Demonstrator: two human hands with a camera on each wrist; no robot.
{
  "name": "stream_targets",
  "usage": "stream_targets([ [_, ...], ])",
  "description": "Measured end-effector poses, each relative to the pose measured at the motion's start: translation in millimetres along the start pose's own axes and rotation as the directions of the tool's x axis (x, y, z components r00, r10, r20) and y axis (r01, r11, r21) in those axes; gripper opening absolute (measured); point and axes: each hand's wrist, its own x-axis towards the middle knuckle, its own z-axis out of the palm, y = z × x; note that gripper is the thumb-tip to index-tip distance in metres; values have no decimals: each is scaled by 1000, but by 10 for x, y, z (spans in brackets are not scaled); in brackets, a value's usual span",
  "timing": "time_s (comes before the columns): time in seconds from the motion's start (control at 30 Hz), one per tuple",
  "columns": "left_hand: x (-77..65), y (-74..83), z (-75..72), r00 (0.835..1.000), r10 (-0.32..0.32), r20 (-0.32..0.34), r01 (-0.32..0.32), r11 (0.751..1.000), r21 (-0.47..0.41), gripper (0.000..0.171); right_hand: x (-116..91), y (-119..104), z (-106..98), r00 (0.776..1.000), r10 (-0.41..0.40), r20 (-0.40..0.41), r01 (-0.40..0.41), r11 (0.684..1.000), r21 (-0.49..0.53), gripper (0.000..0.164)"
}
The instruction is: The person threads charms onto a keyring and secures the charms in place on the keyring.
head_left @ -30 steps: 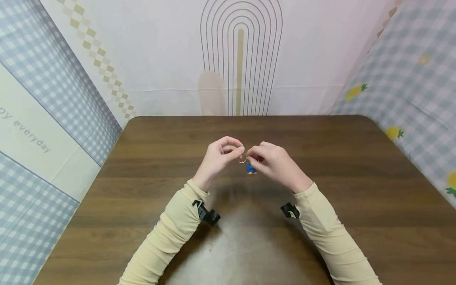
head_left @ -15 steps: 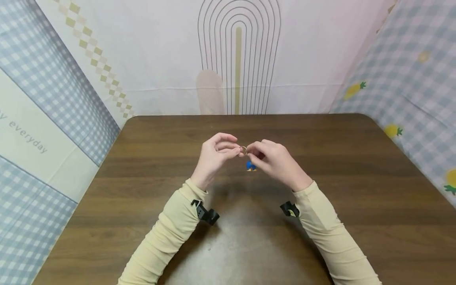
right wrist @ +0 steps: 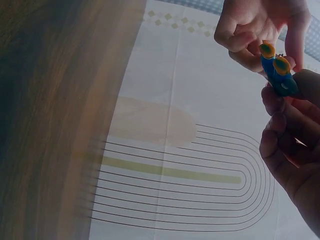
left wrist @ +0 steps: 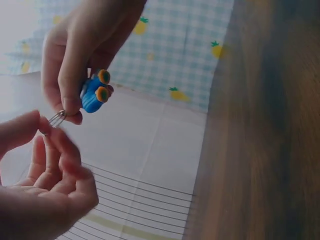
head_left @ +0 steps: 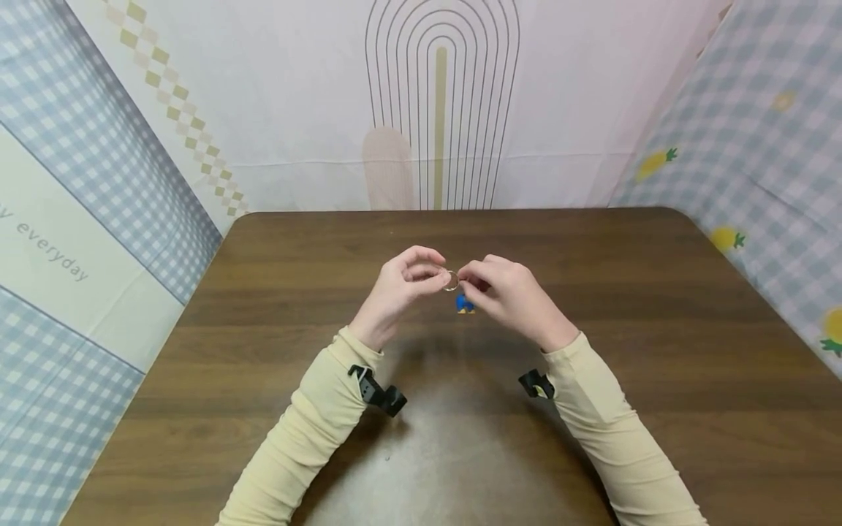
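A metal key ring (head_left: 451, 280) is held up between the two hands over the table. My left hand (head_left: 399, 288) pinches its left side between thumb and index finger, the other fingers loosely bent. Its opposite side is pinched by my right hand (head_left: 506, 292). A small blue figure (head_left: 464, 303) with yellow-orange feet hangs just below the right fingertips. In the left wrist view the ring (left wrist: 57, 118) shows as thin, parted metal loops, and the blue figure (left wrist: 92, 95) dangles beside the right thumb. The right wrist view shows the figure's blue body (right wrist: 280, 80) in front of the left fingertips.
The brown wooden table (head_left: 296, 292) spreads beneath both hands. Behind it hangs a white cloth (head_left: 296, 95) with arch lines, and checked cloths (head_left: 756, 161) hang at the sides. Each sleeved wrist wears a black camera mount (head_left: 378, 391).
The key ring and figure have come up slightly and the ring has turned between the fingers. My left hand moved a little left, then back right. The right hand has barely shifted.
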Motion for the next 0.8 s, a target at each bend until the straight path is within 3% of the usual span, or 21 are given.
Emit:
stream_targets([
  [0.17,-3,9,20,998,40,-55,-43,997,-57,35,2,-7,-15,1000,24,7,-24,1000,8,8],
  [0.3,11,7,40,988,90,-124,-93,995,-20,30,7,-8,-22,999,33,12,-33,999,10,10],
  [0.4,18,8,38,984,112,-140,-104,993,58,26,8,-5,-26,1000,17,15,-17,1000,12,12],
  [0.5,21,10,23,985,131,-117,-110,979,169,24,12,-9,-35,1000,-13,22,13,1000,8,11],
  [0.67,10,-9,18,985,171,-35,-146,920,364,18,7,-10,-40,997,-35,62,35,999,-3,5],
  [0.73,7,-22,28,983,179,-33,-153,911,384,17,1,-8,-37,997,-26,74,27,1000,-10,4],
  [0.8,7,-36,40,983,175,-58,-144,925,352,18,-6,-7,-36,997,-10,80,12,1000,-18,5],
])
